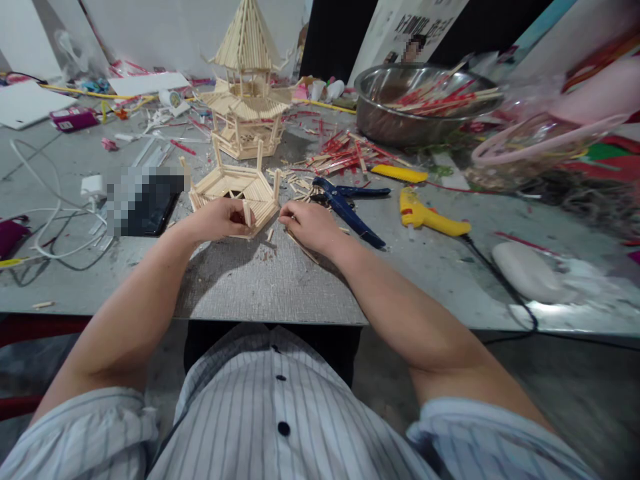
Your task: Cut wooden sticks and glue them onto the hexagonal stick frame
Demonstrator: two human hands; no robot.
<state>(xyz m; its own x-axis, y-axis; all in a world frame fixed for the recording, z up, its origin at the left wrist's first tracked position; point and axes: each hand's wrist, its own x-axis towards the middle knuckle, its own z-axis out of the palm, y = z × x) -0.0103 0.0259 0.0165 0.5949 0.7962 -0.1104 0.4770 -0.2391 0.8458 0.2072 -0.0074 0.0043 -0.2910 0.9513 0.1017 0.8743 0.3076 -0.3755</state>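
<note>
A hexagonal wooden stick frame (210, 185) lies on the table in front of me, with short posts rising at several corners. My left hand (223, 219) reaches over its near side, fingers closed on a short wooden post (247, 212) standing upright there. Just right of the frame, my right hand (309, 225) rests low with thumb and fingers pinched together; what they hold, if anything, is hidden. Beneath that hand a thin wooden stick (304, 249) shows in part. Behind the frame stands a wooden stick pagoda (250, 100) with a pointed roof.
Blue-handled cutters (350, 210), a yellow glue gun (430, 217) with a black cord and a yellow utility knife (399, 174) lie to the right. A steel bowl (380, 120) holds red-and-wood sticks. At left are a dark phone (160, 200) and a white charger (93, 187).
</note>
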